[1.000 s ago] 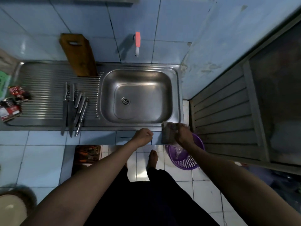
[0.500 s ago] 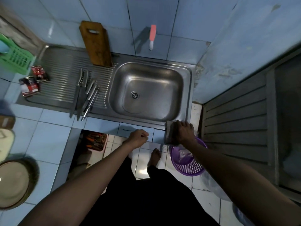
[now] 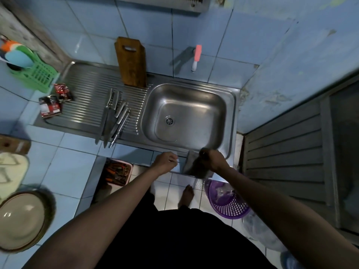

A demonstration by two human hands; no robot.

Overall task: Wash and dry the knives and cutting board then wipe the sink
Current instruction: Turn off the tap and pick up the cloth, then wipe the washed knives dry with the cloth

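No legible writing on the two red-and-black packets [image 3: 55, 102]. Right hand [image 3: 214, 160] grasps a grey cloth [image 3: 195, 166] at the steel sink's [image 3: 231, 121] near rim. Left hand [image 3: 165, 161] clenched, holding nothing, just beside it. Knives [image 3: 114, 119] lie together on the ribbed drainboard [image 3: 85, 98]; wooden cutting board [image 3: 132, 62] leans upright against blue wall tiles. Blue-tiled counter [image 3: 64, 162]; purple basket [image 3: 226, 200] on the floor.

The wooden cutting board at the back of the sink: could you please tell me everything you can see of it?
The brown wooden cutting board is a worn rectangular slab with clipped upper corners and a slot handle near its top. It stands upright on its lower edge on the ribbed steel drainboard, leaning back against the blue tiled wall, left of the basin. Neither hand touches it.
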